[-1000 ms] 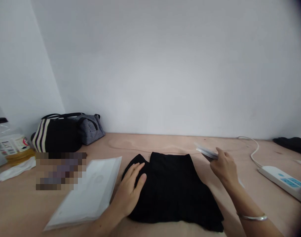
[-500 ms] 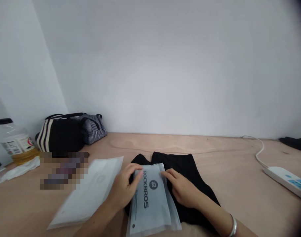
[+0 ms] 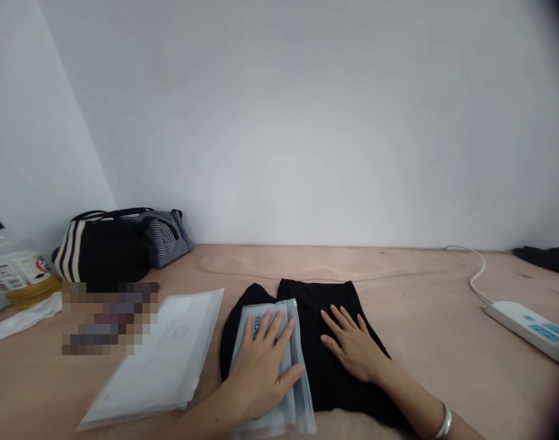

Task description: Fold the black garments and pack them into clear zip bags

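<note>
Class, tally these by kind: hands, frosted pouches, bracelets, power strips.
Hands: 2, left hand and right hand
Pouches: 2 seen, printed pouch and white pouch; layers beneath cannot be told
Bracelets: 1, silver bracelet
Power strips: 1, white power strip
Total: 6 seen

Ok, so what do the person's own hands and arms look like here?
The left hand and right hand are both bare, with no gloves or rings showing. No sleeve shows on either arm. A smooth, rounded silver bangle circles the right arm; none shows on the left.
</note>
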`<state>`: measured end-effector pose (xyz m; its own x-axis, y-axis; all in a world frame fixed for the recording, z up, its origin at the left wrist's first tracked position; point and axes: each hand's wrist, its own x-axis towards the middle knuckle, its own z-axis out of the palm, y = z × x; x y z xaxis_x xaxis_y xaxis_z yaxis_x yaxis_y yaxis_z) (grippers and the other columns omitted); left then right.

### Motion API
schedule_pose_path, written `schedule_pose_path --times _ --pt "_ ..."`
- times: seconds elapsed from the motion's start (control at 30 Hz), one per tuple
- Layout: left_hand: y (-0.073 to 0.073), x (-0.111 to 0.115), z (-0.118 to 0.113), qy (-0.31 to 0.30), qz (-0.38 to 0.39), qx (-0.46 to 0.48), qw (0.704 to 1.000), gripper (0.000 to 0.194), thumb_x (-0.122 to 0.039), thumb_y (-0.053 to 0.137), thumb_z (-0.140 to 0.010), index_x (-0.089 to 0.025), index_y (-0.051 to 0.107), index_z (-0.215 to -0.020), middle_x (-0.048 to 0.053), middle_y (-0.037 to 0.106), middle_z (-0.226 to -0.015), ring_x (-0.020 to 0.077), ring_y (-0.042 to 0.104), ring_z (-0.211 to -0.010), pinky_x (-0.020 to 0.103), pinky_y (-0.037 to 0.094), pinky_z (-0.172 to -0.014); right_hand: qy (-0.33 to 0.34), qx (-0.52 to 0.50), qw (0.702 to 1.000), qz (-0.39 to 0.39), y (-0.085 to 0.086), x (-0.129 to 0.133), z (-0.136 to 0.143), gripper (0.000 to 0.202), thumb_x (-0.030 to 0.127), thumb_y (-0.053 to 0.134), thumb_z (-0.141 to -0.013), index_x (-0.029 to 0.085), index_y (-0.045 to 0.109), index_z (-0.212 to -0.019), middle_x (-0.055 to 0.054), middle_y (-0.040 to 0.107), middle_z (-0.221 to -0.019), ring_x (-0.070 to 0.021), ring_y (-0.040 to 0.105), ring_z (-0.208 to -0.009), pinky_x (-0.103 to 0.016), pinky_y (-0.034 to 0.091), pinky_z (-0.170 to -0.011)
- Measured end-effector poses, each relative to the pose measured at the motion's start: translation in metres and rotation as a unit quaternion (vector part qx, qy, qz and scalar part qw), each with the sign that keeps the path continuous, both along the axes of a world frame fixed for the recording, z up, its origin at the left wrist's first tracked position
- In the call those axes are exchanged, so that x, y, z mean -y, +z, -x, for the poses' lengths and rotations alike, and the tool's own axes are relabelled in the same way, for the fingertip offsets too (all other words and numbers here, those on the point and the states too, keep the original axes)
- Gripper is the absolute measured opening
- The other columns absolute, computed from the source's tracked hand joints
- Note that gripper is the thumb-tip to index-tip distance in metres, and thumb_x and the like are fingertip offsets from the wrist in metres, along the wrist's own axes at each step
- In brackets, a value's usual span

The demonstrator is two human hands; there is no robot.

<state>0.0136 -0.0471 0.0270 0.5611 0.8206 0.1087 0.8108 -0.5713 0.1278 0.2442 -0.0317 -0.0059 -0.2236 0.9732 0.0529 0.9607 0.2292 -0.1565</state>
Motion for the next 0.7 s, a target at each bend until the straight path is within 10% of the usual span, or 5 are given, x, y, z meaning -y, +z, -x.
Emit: schedule_pose_path --times 0.23,0.37,0.5,0.7 --pt "-0.002 0.003 0.000 0.011 -0.014 0.006 1.000 0.061 -0.060 0.020 -0.084 -0.030 0.012 -0.136 0.002 0.011 -0.144 0.0319 0.004 -0.130 0.057 0.006 -0.100 -0.016 -0.023 0.997 -0.078 0.024 0.002 0.012 0.041 0.035 0.042 -0.082 0.018 0.050 -0.118 -0.014 0.048 -0.123 -0.0274 0.044 -0.110 -0.042 0.036 -0.088" --pt "-0.004 0.004 0.000 0.011 -0.021 0.015 1.000 0.060 -0.060 0.021 -0.085 -0.030 0.012 -0.136 0.002 0.012 -0.144 0.0321 0.005 -0.130 0.058 0.006 -0.100 -0.036 -0.213 0.976 0.016 0.042 -0.017 0.030 0.019 0.032 0.050 -0.078 0.018 0.061 -0.084 -0.008 0.062 -0.085 -0.0186 0.058 -0.079 -0.028 0.043 -0.070" --pt "-0.006 0.004 0.001 0.019 -0.018 0.020 0.999 0.059 -0.060 0.020 -0.085 -0.031 0.012 -0.136 0.002 0.011 -0.144 0.0333 0.005 -0.129 0.062 0.004 -0.097 -0.061 -0.343 0.924 0.158 0.039 -0.053 0.049 0.023 0.036 0.049 -0.079 0.016 0.056 -0.071 -0.002 0.059 -0.058 -0.0115 0.055 -0.045 -0.021 0.040 -0.042" --pt "-0.002 0.006 0.000 0.025 -0.008 0.020 0.999 0.062 -0.060 0.019 -0.084 -0.028 0.010 -0.136 0.003 0.010 -0.144 0.0332 0.005 -0.130 0.063 0.006 -0.096 -0.116 -0.425 0.883 0.163 0.021 -0.080 0.070 0.023 0.036 0.044 -0.082 0.017 0.047 -0.071 0.007 0.046 -0.045 -0.0056 0.043 -0.031 -0.015 0.027 -0.028"
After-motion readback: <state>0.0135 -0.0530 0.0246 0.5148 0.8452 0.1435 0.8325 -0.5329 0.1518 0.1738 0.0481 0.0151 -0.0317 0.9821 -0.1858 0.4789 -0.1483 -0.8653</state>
